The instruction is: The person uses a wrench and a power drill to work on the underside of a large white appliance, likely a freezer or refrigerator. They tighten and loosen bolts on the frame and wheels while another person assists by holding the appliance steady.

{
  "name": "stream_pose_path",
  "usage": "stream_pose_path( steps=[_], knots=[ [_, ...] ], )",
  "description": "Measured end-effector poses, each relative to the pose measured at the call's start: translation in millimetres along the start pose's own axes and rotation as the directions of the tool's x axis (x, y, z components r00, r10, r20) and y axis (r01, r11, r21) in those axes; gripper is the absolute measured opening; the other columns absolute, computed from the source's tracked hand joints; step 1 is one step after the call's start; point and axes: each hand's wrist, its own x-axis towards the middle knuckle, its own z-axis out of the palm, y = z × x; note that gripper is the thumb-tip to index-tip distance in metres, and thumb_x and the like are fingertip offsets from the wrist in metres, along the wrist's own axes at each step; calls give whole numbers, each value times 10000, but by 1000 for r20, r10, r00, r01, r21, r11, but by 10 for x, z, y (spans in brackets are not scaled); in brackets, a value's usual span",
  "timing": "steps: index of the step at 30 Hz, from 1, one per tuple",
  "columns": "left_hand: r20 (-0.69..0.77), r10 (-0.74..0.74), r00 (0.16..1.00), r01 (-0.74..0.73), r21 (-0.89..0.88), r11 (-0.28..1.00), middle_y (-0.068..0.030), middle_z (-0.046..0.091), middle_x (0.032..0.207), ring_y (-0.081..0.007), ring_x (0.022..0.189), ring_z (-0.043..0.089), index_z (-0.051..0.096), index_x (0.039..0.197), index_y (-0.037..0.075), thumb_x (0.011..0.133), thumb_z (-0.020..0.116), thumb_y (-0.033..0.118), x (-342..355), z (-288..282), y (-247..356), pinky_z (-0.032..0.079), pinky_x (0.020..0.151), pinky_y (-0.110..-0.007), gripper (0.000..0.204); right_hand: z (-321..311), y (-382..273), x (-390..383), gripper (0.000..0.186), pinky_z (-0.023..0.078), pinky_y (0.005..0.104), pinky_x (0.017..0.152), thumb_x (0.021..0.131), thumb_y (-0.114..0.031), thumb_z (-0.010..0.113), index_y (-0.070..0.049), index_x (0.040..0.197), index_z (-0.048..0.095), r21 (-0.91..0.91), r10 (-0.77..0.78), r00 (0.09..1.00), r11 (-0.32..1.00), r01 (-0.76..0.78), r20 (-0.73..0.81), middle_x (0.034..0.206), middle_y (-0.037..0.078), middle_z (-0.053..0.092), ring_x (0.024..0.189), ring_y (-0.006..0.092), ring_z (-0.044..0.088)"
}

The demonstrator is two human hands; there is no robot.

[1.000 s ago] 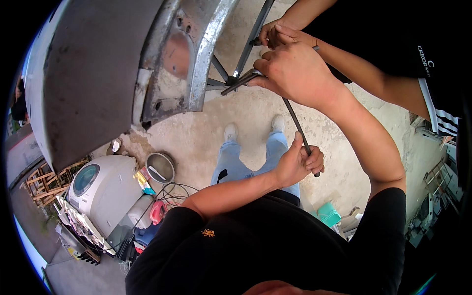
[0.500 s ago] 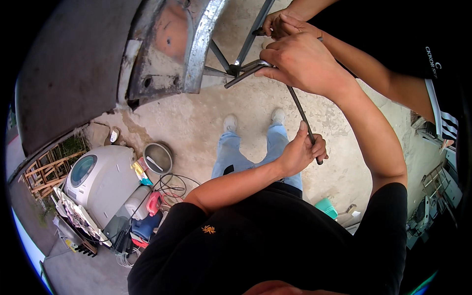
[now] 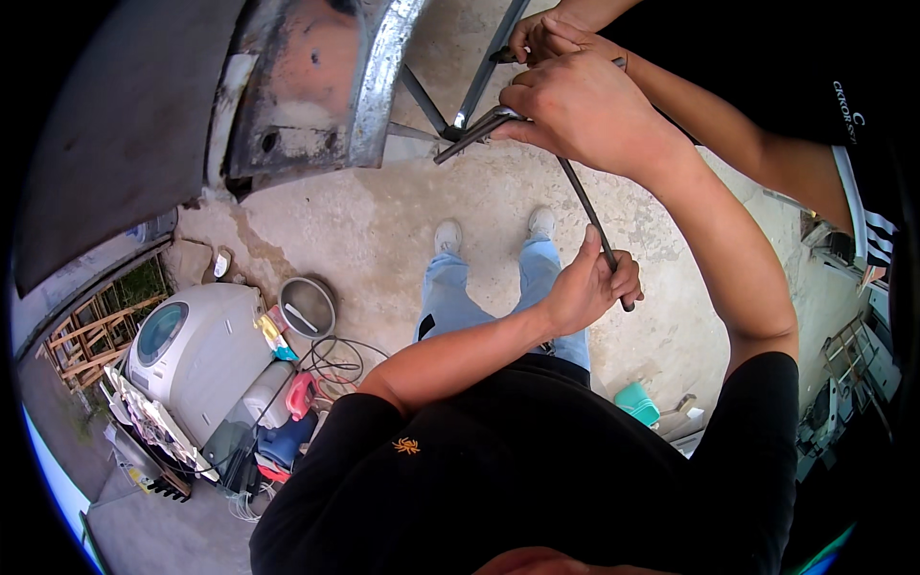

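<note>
My left hand (image 3: 596, 283) is closed around the lower part of a thin dark metal rod (image 3: 583, 196), its thumb pointing up along it. Higher up, my right hand (image 3: 589, 110) is closed where this rod meets a short dark bar (image 3: 471, 137) that juts out to the left. Whether the two are one bent piece, I cannot tell. Just beyond the bar stands a grey metal frame (image 3: 479, 81) with a joint near the bar's tip. Another person's hands (image 3: 556, 36) are closed close behind my right hand, beside the frame; what they hold is mostly hidden.
A large worn metal panel (image 3: 307, 86) with a shiny edge fills the upper left. On the floor at left are a grey bucket (image 3: 308, 307), a white rounded appliance (image 3: 211, 335) and loose cables (image 3: 335, 359). A turquoise container (image 3: 636, 403) lies near my right side.
The metal panel sits slightly further left and higher in view. The rod and both my hands have shifted slightly upward, with the grip unchanged.
</note>
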Motion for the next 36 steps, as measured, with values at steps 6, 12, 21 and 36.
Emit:
stream_pose_path(
  steps=[6,12,21,36],
  knots=[
    [7,13,1000,-13,36,999,-10,371,725,-214,775,427,361,724,127,977,83,748,57,-121,-59,378,911,-389,726,121,103,-60,336,512,404,669,891,-401,685,-75,810,680,9,-42,990,999,44,-138,643,91,634,704,297,675],
    [0,1,1000,-1,13,1000,-8,376,729,-212,779,434,367,728,127,977,78,746,31,-76,-53,380,918,-389,727,113,109,-55,344,504,412,744,900,-404,676,-78,789,668,18,-41,993,999,43,-113,637,91,630,713,306,672],
    [2,-7,1000,7,-10,1000,-6,363,722,-202,753,412,353,720,129,968,88,760,-14,-12,-54,377,878,-374,727,59,45,-42,327,490,408,750,886,-385,686,-70,802,660,13,-32,998,999,33,-58,648,87,615,720,294,663],
    [-59,-233,971,221,-166,961,-1,271,602,-180,582,328,254,622,150,937,71,785,-760,375,39,376,667,-344,732,124,-364,-211,428,487,422,608,900,-443,663,-47,751,601,178,232,967,961,-210,-107,649,119,606,681,327,642]
  ],
)
